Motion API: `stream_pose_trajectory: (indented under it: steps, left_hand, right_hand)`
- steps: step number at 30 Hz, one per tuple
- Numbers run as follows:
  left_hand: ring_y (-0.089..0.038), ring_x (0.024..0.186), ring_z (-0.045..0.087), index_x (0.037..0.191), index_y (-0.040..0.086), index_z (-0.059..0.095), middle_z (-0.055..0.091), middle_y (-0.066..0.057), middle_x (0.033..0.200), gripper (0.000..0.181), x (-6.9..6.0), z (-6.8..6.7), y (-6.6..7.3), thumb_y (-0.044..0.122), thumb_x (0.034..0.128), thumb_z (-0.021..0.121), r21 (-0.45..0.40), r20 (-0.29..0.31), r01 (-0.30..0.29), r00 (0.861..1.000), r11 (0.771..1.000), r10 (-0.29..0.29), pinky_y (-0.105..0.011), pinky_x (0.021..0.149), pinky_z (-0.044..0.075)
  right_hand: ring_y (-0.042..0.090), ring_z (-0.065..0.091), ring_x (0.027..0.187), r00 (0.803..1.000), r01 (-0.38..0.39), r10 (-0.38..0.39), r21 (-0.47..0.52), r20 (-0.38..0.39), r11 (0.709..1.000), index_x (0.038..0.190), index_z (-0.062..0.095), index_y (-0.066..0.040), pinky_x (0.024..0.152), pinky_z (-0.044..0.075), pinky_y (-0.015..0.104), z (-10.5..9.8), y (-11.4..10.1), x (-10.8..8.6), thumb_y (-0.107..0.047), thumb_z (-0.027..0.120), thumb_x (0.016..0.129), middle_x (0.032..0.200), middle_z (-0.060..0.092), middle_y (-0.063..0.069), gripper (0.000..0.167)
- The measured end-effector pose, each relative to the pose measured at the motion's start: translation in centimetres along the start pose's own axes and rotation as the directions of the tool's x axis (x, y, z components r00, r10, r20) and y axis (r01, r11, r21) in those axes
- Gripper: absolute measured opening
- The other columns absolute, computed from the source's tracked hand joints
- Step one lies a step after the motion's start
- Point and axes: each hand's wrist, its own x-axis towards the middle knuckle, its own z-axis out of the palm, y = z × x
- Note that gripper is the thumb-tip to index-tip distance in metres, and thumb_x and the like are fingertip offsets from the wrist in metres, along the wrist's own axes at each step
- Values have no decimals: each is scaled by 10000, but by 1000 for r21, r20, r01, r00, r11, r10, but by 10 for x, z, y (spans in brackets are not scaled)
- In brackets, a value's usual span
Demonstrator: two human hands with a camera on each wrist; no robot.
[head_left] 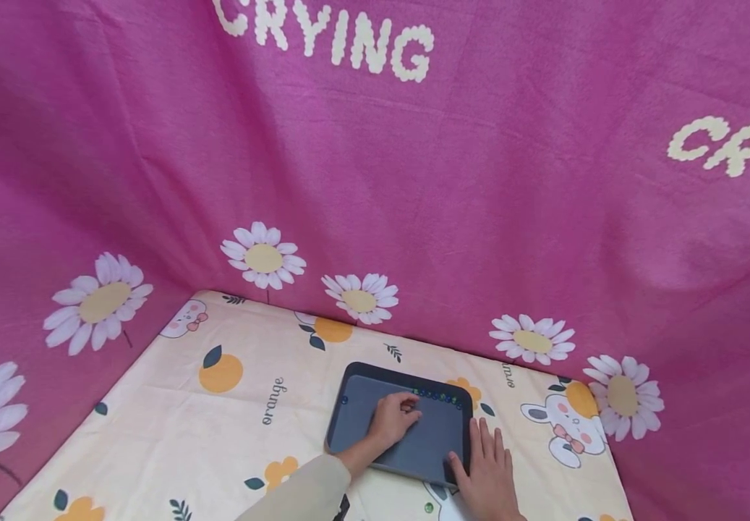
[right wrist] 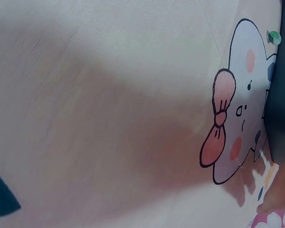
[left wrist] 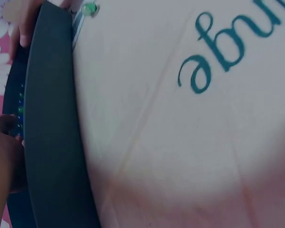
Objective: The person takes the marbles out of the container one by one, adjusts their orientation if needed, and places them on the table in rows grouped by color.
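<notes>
A dark grey rectangular tray lies on the cloth. Along its far wall, towards the right corner, several blue and green marbles form a row. A single dark blue marble sits near the tray's left wall. My left hand reaches into the tray, its fingers bent beside the left end of the row; whether a marble is pinched between finger and thumb is unclear. With fingers extended, my right hand rests at the tray's near right corner. Outside the near wall, a green marble lies on the cloth.
A cream cloth printed with oranges, leaves and rabbits covers the table. Pink fabric with daisies and white lettering hangs behind it and at both sides.
</notes>
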Motion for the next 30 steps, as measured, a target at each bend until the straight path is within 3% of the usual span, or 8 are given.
stream_pose_trajectory:
  steps: [6,17,30]
  left_hand:
    - [-197,868,715,1060,-12,727,730,-102,972,237,9,5,-7,-4,827,772,-17,-28,25,999,1000,-26,-298,752,572]
    - [-163,777,702,943,9,727,733,-65,859,162,25,20,-14,-18,794,783,9,-189,46,981,999,-43,-263,681,560]
    - [-135,742,703,910,42,731,725,-42,843,133,33,24,-9,-13,800,784,76,-227,107,970,991,-87,-281,670,564]
  right_hand:
    - [533,42,1441,1000,1,-2,-1,-21,1000,1556,196,26,1106,67,701,0,-1,-2,-511,542,967,1598,142,287,868]
    - [531,38,1443,1000,0,0,13,-19,1000,1556,198,25,1105,53,699,-3,-4,-3,-499,549,966,1604,126,280,864]
    - [521,66,1445,1000,-8,8,-4,-25,1000,1551,221,18,1112,74,696,-1,-3,-2,-502,556,960,1602,151,274,855]
